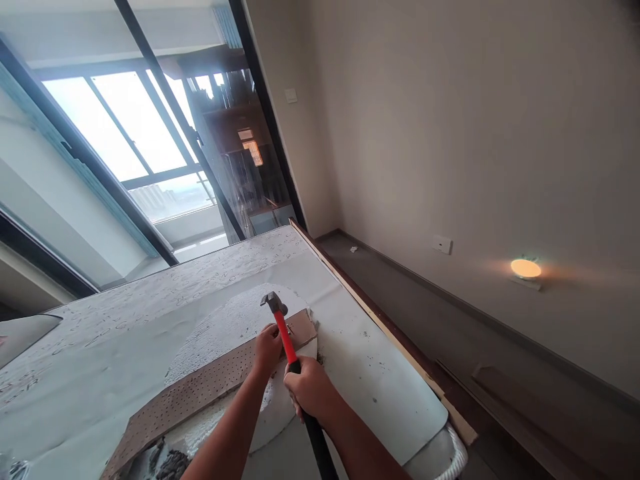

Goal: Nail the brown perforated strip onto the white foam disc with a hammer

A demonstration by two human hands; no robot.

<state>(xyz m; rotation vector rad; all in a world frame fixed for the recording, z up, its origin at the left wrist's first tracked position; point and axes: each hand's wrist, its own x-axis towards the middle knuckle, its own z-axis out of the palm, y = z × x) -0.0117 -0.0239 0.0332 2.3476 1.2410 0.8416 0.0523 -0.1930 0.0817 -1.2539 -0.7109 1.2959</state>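
My right hand [311,388] is wrapped round the handle of a claw hammer [285,337], which has a red neck and a black grip. The hammer's metal head points away from me, over the far end of a brown board [193,392] dotted with small holes. Close beside the hammer's neck, my left hand [269,348] rests at the board with its fingers drawn together; whatever they hold is hidden. A few small thin bits show on the board near those fingers, too small to name. Beneath the board lies a white foam slab [227,320] with a rough surface.
A pale sheet covers the table [380,387], whose wooden edge [373,307] runs along the right. Dark grey clumps [173,463] lie at the lower left. White rope [456,453] hangs at the near right corner. A lit lamp [526,269] is on the wall; glass doors stand behind.
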